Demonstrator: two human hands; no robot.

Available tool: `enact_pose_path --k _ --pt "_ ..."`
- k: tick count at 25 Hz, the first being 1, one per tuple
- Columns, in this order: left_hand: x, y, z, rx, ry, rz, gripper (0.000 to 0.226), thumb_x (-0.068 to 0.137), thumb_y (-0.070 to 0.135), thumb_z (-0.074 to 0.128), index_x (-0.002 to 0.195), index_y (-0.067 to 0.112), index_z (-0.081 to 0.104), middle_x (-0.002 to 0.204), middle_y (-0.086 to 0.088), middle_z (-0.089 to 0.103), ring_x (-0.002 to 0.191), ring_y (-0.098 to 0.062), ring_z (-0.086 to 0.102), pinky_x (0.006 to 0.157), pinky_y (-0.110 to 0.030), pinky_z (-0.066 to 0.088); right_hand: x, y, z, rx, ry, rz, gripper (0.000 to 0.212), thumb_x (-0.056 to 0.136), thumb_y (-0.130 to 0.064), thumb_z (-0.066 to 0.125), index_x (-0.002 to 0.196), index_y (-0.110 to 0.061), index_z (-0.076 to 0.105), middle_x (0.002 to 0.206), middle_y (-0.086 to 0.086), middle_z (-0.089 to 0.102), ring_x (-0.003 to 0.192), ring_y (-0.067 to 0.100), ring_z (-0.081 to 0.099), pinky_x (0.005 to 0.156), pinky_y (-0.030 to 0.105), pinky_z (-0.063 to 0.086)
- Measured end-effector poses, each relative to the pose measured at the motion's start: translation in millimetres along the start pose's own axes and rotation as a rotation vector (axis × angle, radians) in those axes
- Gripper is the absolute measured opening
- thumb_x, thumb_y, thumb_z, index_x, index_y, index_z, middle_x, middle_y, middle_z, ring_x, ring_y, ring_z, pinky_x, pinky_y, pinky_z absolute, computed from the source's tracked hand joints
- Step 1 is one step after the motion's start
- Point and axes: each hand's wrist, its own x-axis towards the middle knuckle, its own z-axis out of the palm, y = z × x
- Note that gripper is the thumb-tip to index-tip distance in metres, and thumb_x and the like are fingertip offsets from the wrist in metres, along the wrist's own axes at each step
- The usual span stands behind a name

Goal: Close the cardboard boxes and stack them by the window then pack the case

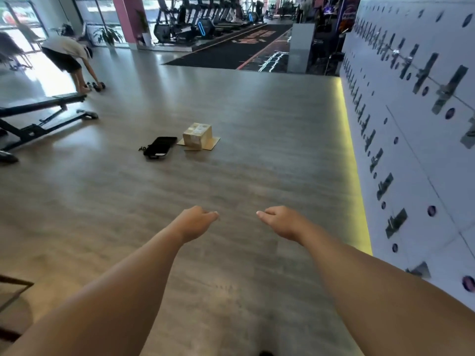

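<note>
Box (pixel 197 135) and case (pixel 160 147) sit side by side on the gym floor (pixel 257 163), well ahead of our two outstretched hands and slightly to their left; the box stands on a flat sheet of cardboard (pixel 214 144), the black case lies just to its left. We reach toward them with nothing in either grip. Our left hand (pixel 196 222) hangs with fingers loosely curled, thumb forward, holding nothing and touching nothing. Our right hand (pixel 279 220) mirrors it, near the left, also loose and empty. From here the box looks taped and already shut, though we cannot be sure at this range. The step in hand, as we judge it, is the approach: we should walk up square to the box, crouch, and take it with both palms on opposite sides so it lifts level. The windows (pixel 23 24) are far off to the left of our hands, past a bench (pixel 43 104) and a person (pixel 69 57) bending over dumbbells, so a route around both seems wise.
</note>
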Motion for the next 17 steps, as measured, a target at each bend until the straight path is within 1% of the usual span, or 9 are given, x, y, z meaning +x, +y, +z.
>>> enact_pose_path --k 1,3,5,7,9,11,12,15,17 --pt "26 14 -6 -0.016 0.004 -0.014 0.039 0.096 0.050 0.052 0.091 0.018 0.073 0.100 -0.008 0.067 0.107 -0.031 0.061 0.079 -0.030 0.039 31 0 -18 -0.001 -0.010 -0.008 0.055 0.099 -0.057 0.048 0.118 -0.010 0.069 0.121 0.008 0.067 0.119 0.027 0.060 0.091 0.031 0.043" --pt "80 36 -20 -0.052 0.016 -0.033 0.042 0.096 0.049 0.051 0.108 0.017 0.074 0.110 -0.010 0.068 0.113 -0.030 0.061 0.081 -0.029 0.039 93 0 -50 0.014 -0.007 -0.018 0.058 0.098 -0.058 0.049 0.123 -0.008 0.067 0.120 0.004 0.066 0.123 0.028 0.058 0.099 0.034 0.043" --pt "129 51 -34 -0.057 0.010 -0.040 0.046 0.097 0.049 0.051 0.117 0.014 0.072 0.120 -0.012 0.067 0.117 -0.029 0.059 0.085 -0.030 0.040 147 -1 -73 0.007 -0.007 -0.016 0.065 0.097 -0.061 0.049 0.138 -0.012 0.059 0.141 0.005 0.059 0.133 0.025 0.052 0.109 0.035 0.039" --pt "185 62 -48 -0.055 0.005 -0.054 0.049 0.097 0.051 0.051 0.120 0.013 0.071 0.124 -0.012 0.066 0.116 -0.029 0.058 0.089 -0.032 0.042 204 1 -90 -0.012 -0.025 -0.018 0.069 0.096 -0.063 0.049 0.144 -0.014 0.053 0.150 0.005 0.051 0.138 0.023 0.047 0.111 0.034 0.036" --pt "251 68 -64 -0.068 0.017 -0.077 0.051 0.095 0.054 0.051 0.122 0.015 0.069 0.122 -0.010 0.066 0.111 -0.028 0.059 0.087 -0.032 0.042 271 0 -108 -0.054 -0.037 -0.025 0.070 0.095 -0.064 0.048 0.146 -0.015 0.052 0.152 0.003 0.049 0.139 0.022 0.046 0.112 0.033 0.035" --pt "323 71 -82 -0.068 0.023 -0.078 0.054 0.094 0.056 0.050 0.126 0.016 0.067 0.123 -0.009 0.065 0.113 -0.028 0.059 0.086 -0.032 0.040 341 -7 -126 -0.078 -0.047 -0.034 0.073 0.095 -0.065 0.049 0.148 -0.015 0.048 0.154 0.003 0.046 0.141 0.021 0.043 0.113 0.033 0.033" --pt "363 72 -92 -0.067 0.025 -0.075 0.055 0.094 0.056 0.049 0.125 0.015 0.067 0.122 -0.009 0.065 0.113 -0.029 0.059 0.085 -0.032 0.040 376 -10 -135 -0.083 -0.043 -0.033 0.074 0.095 -0.064 0.049 0.149 -0.014 0.047 0.154 0.003 0.045 0.141 0.022 0.043 0.114 0.032 0.032" --pt "464 83 -124 -0.064 -0.006 -0.066 0.049 0.094 0.056 0.049 0.105 0.013 0.069 0.116 -0.012 0.068 0.102 -0.028 0.061 0.081 -0.034 0.043 466 -24 -170 -0.082 -0.049 0.001 0.074 0.096 -0.063 0.048 0.150 -0.013 0.045 0.155 0.004 0.044 0.142 0.022 0.042 0.115 0.033 0.032" --pt "527 96 -144 -0.076 -0.023 -0.066 0.052 0.094 0.055 0.049 0.118 0.012 0.067 0.119 -0.011 0.066 0.105 -0.027 0.060 0.086 -0.035 0.045 527 -35 -194 -0.115 -0.052 0.003 0.073 0.097 -0.062 0.048 0.149 -0.012 0.046 0.155 0.005 0.045 0.142 0.023 0.042 0.116 0.034 0.032"
